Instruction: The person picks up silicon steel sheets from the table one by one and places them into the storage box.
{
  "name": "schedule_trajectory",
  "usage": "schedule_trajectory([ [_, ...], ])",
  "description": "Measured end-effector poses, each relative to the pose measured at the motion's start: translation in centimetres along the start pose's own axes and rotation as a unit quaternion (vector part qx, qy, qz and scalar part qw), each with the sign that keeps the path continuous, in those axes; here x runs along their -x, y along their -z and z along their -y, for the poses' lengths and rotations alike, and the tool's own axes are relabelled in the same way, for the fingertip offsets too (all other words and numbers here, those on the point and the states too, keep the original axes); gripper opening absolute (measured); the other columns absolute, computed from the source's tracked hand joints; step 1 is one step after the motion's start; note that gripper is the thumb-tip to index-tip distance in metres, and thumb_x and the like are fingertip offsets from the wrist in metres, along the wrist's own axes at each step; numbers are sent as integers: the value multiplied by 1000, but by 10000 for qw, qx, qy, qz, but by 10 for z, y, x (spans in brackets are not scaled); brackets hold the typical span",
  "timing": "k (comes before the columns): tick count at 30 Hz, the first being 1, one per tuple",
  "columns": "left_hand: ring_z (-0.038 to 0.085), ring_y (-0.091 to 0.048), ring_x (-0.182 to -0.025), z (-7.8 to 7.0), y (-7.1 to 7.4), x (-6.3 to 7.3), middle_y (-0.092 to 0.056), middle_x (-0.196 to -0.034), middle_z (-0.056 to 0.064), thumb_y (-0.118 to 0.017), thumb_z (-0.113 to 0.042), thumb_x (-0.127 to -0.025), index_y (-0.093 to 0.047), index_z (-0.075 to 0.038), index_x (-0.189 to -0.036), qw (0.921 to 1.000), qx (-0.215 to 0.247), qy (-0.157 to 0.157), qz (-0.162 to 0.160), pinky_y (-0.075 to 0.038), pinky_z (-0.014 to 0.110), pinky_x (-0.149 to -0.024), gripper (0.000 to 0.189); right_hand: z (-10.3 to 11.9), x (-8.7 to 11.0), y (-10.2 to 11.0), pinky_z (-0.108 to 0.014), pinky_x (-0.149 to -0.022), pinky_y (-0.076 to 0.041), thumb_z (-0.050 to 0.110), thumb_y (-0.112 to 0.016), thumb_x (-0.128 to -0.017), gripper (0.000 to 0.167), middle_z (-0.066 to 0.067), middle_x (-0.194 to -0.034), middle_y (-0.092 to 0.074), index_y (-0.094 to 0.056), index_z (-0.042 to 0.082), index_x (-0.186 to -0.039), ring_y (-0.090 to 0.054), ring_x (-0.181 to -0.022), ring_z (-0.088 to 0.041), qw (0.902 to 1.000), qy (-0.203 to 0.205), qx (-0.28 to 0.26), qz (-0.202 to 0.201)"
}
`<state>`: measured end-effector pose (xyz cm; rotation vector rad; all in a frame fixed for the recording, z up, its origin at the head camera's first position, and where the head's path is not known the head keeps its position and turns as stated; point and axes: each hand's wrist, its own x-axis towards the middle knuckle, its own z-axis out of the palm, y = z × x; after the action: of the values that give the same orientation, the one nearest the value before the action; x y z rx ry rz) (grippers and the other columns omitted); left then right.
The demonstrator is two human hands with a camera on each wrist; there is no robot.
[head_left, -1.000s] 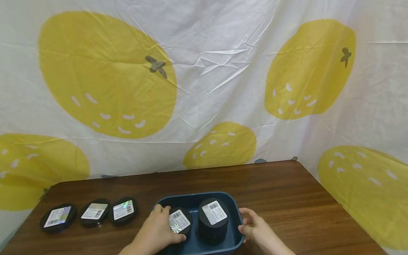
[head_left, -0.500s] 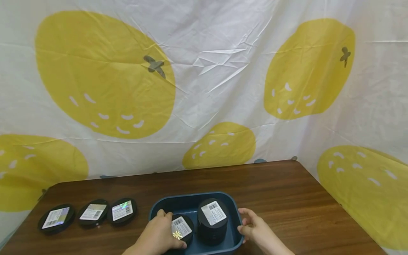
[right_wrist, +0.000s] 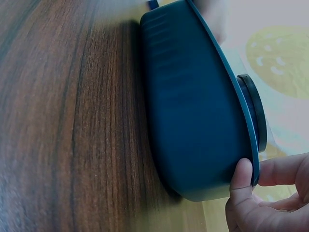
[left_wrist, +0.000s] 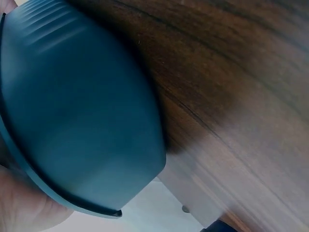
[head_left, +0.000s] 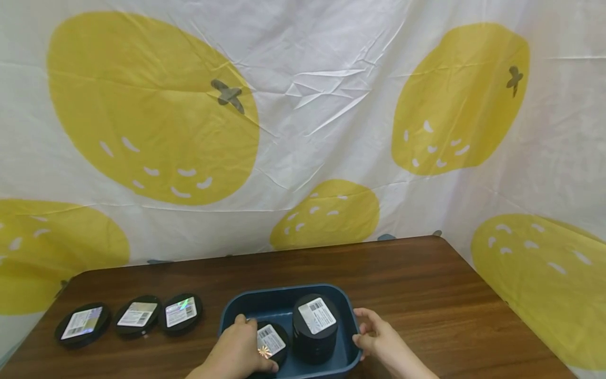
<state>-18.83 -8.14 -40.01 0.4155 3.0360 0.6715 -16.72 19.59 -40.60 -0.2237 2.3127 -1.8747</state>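
In the head view, a dark blue plastic bin (head_left: 331,288) stands at the front of the wooden table. My left hand (head_left: 234,350) reaches over its left rim and grips a flat round black container (head_left: 279,330) with a white barcode label, low inside the bin. The fingers' far side is partly hidden. Beside that container rises a stack of black round containers (head_left: 314,342), labelled on top. My right hand (head_left: 385,342) pinches the bin's right rim; in the right wrist view, thumb and forefinger (right_wrist: 277,171) meet across it. The left wrist view shows mostly the bin's outer wall (left_wrist: 87,106).
Left of the bin, 3 more labelled black containers lie on the table: one at far left (head_left: 82,326), one in the middle (head_left: 137,317) and one nearer the bin (head_left: 181,314). A white cloth (head_left: 322,126) printed with yellow fruit hangs behind the table (head_left: 407,273).
My left hand has moved slightly right and lower into the bin with the black container. The bin's left rim shows more now. My right hand stays on the right rim.
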Motion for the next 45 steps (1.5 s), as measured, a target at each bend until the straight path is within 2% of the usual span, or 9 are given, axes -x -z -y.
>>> schedule_trajectory([
  [9,22,-49,-62,1,-2,-1,-44,-78,12,-90,-39,-44,-59,10,-94,10000,-49,-2,-24,-49,40,-56,76,2,0,0,-26,-54,-48,-5,-56,-81,55,-4,-80,-37,-30,-17,-128,-44,-67,-14,10000,2,23,18],
  [21,22,-49,-59,1,-7,0,-44,-77,11,-90,-36,-40,-59,6,-86,9990,-208,-165,-359,-47,38,-53,70,3,-1,-1,-26,-53,-48,-6,-56,-80,54,-4,-79,-36,-31,-17,-127,-44,-66,-15,9999,28,103,-79],
  [30,23,-49,-61,1,-7,0,-44,-77,11,-91,-34,-41,-58,6,-87,9996,-171,-85,-213,-48,40,-53,69,1,-1,0,-27,-54,-48,-5,-56,-81,56,-4,-81,-36,-30,-17,-129,-44,-66,-14,9999,23,101,-76],
  [37,24,-50,-62,1,-9,-1,-44,-78,12,-92,-34,-40,-58,7,-88,9997,-146,-57,-186,-49,42,-55,72,-5,-1,2,-27,-54,-49,-2,-58,-80,54,-4,-82,-37,-33,-16,-126,-45,-67,-16,9995,311,100,15],
  [45,26,-50,-68,1,-9,0,-46,-78,12,-92,-36,-39,-57,9,-89,9997,-147,-45,-164,-49,45,-59,76,-2,0,-1,-27,-56,-47,-5,-55,-82,56,-8,-86,-38,-29,-18,-129,-45,-69,-18,9999,-94,117,-27],
])
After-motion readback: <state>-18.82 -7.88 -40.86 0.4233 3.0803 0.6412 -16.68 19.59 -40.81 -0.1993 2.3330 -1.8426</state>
